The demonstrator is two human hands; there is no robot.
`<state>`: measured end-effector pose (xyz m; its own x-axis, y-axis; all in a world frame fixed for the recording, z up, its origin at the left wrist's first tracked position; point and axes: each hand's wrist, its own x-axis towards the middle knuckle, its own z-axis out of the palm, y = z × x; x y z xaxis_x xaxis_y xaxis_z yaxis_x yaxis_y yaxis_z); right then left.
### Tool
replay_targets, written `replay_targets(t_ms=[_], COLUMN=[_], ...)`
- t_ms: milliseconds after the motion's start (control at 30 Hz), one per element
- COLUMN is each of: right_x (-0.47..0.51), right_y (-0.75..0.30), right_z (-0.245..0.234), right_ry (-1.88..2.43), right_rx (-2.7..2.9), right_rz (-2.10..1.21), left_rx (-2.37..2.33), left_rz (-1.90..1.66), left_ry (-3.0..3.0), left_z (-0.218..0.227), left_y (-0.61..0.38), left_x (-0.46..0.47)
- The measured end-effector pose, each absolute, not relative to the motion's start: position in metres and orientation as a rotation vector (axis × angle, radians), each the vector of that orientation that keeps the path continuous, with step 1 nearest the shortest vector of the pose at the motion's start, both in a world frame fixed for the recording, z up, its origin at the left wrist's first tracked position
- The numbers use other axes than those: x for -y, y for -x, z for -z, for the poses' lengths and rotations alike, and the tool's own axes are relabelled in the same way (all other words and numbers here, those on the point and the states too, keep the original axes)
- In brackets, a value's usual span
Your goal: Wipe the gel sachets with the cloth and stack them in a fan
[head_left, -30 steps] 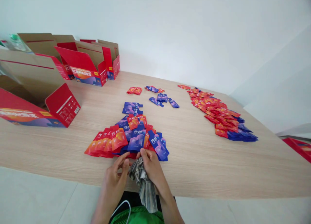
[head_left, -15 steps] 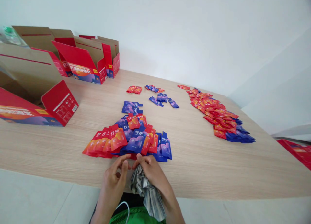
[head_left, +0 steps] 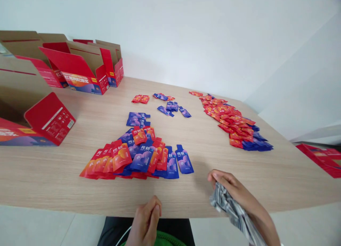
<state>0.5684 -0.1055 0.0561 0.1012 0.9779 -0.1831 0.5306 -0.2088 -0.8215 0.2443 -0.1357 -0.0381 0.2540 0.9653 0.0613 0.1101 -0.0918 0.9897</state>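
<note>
The right hand rests on the table, fingers closed around a striped cloth, just right of the fanned red and blue sachets. The left hand sits at the table's near edge, fingers curled and empty.

Left hand is hovering low and central, fingers loosely curled in; right hand is sitting wide, fingers clenched.

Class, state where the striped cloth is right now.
Head view, lower right: the striped cloth is bunched in the right hand at the near edge of the table, right of the fanned red-and-blue sachet pile.
</note>
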Motion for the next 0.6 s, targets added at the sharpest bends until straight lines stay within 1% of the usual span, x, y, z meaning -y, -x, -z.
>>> replay_targets(t_ms=[100, 200, 433, 600], right_x=[0.053, -0.017, -0.176, -0.237], right_y=[-0.591, -0.599, -0.559, -0.501], right_z=[-0.057, -0.054, -0.050, -0.052], right_ry=[1.964, 2.094, 2.333, 2.234], right_rx=[1.736, 1.778, 1.943, 2.165], right_rz=[-0.673, -0.529, -0.352, -0.256], left_rx=[-0.846, -0.774, -0.792, -0.806], left_rz=[-0.907, -0.865, -0.968, -0.943], left_ry=[-1.687, -1.861, -1.978, -1.995], left_z=[0.054, 0.068, 0.098, 0.110], left_y=[-0.253, -0.255, -0.261, -0.261], left_x=[0.132, 0.125, 0.124, 0.121])
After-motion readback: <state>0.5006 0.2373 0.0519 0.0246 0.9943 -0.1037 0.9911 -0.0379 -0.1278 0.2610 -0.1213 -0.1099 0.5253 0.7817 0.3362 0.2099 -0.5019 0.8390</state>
